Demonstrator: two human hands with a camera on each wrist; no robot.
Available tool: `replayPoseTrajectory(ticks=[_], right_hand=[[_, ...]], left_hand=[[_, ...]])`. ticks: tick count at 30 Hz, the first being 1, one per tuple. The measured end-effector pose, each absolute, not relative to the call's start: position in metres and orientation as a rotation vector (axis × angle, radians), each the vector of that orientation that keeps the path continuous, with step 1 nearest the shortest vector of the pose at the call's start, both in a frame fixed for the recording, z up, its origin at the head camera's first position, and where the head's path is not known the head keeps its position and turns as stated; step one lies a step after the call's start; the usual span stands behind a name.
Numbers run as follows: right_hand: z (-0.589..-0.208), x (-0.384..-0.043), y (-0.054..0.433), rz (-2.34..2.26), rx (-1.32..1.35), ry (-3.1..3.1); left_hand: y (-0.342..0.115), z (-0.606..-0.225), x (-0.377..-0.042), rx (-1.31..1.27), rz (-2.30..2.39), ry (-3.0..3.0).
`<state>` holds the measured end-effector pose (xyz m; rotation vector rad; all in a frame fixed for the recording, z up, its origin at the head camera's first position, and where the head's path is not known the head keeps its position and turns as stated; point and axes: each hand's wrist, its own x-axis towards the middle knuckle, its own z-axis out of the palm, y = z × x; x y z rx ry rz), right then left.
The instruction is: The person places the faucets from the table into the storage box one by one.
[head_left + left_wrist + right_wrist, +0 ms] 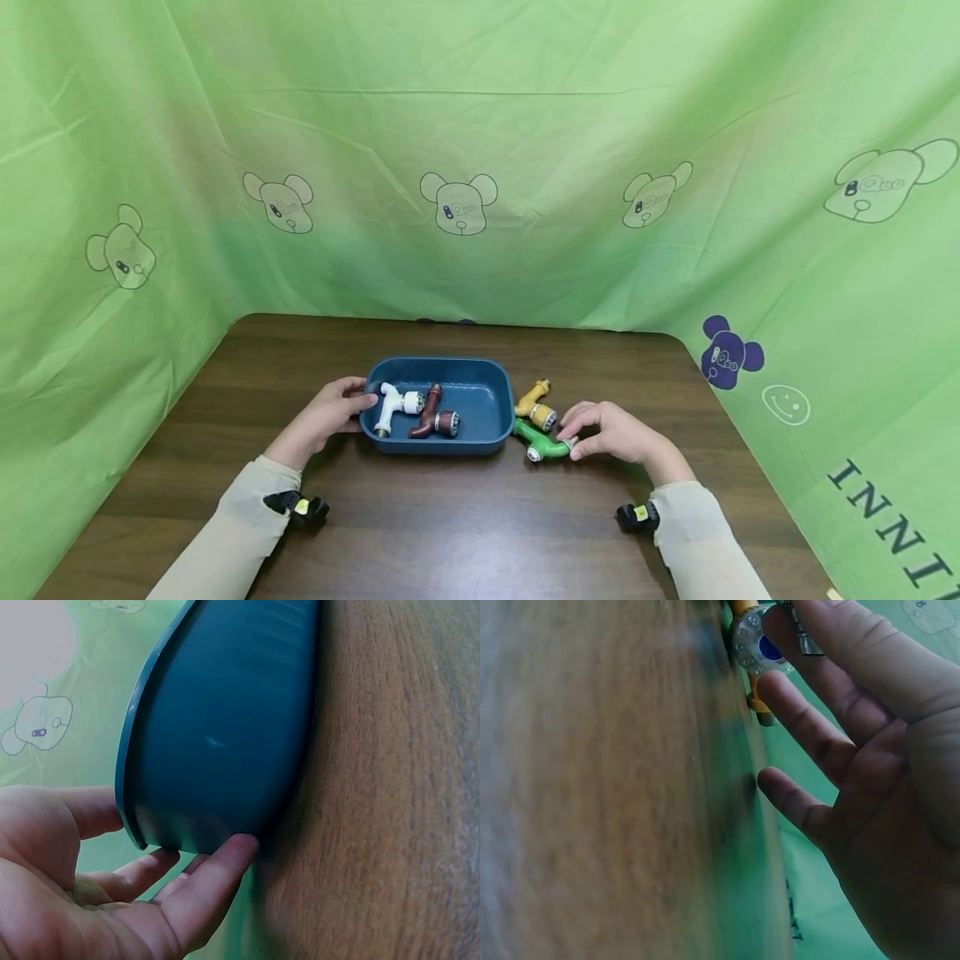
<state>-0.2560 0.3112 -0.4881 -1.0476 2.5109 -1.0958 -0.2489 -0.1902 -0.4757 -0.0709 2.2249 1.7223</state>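
Observation:
At the left end of a blue plastic bin [442, 447], my left hand [326, 417] grips its wall, thumb at the rim and fingers against the outside. The left wrist view shows those fingertips [241, 844] low on the wall. Inside the bin lie a white tap [389, 407] and a dark brown tap [427, 417]. To the right of the bin, my right hand [611, 432] pinches the metal threaded end of a green tap [551, 448] between thumb and forefinger. Just behind it is a yellow tap [531, 402], its knob near the right fingers.
A brown wooden table [465, 521] bears everything. Green printed cloth [450, 108] hangs behind it and along both sides. Each wrist carries a small black camera, such as the left one [296, 506].

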Motion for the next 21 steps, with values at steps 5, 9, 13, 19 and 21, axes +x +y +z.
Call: replayPoseTrajectory(ticks=[5, 9, 13, 19, 21], right_hand=[[-0.488, -0.252, 0.313, -1.176, -1.059, 2.486], [-0.486, -0.250, 0.315, -1.221, -1.056, 2.474], [-0.481, -0.248, 0.317, -1.260, -1.040, 2.463], [-0.477, -0.246, 0.319, -1.311, -1.012, 2.474], [-0.478, -0.246, 0.320, -1.326, -1.004, 2.489]], left_hand=[[-0.189, -0.476, -0.249, -0.072, 1.714, 2.226], [-0.188, -0.476, -0.249, -0.082, 1.717, 2.225], [-0.188, -0.476, -0.249, -0.074, 1.721, 2.226], [-0.189, -0.477, -0.249, -0.071, 1.716, 2.236], [-0.190, -0.477, -0.249, -0.074, 1.711, 2.240]])
